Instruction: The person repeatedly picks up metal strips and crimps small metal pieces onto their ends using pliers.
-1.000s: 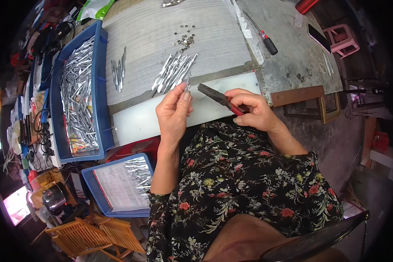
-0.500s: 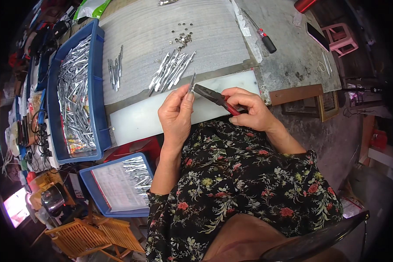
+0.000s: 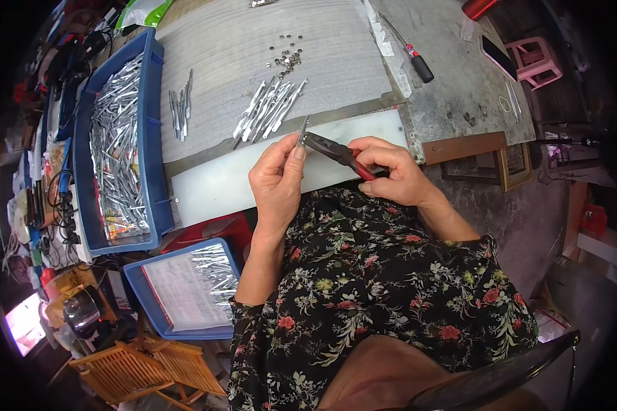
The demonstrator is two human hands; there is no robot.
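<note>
My left hand [image 3: 277,171] pinches a slim metal strip [image 3: 304,127] upright between thumb and fingers, over the white board [image 3: 219,185]. In my right hand [image 3: 393,171] is a pair of pliers [image 3: 332,148] with red handles, the fingers wrapped round them. The jaws of the pliers meet the strip just above my left thumb; the exact contact is too small to make out. Beyond my hands, a bunch of similar metal strips [image 3: 271,109] lies on the grey foam sheet [image 3: 212,48], with a smaller group of strips [image 3: 180,106] to its left. Small round metal pieces [image 3: 288,61] are scattered farther back.
A deep blue crate [image 3: 152,137] full of metal strips stands at the left, and a second blue tray [image 3: 185,335] sits lower beside my left forearm. A screwdriver [image 3: 418,65] and a phone [image 3: 498,58] lie on the right of the table. A pink stool [image 3: 538,65] stands beyond.
Almost nothing differs. The strip and the plier jaws have shifted very slightly, while both hands keep their grip and place.
</note>
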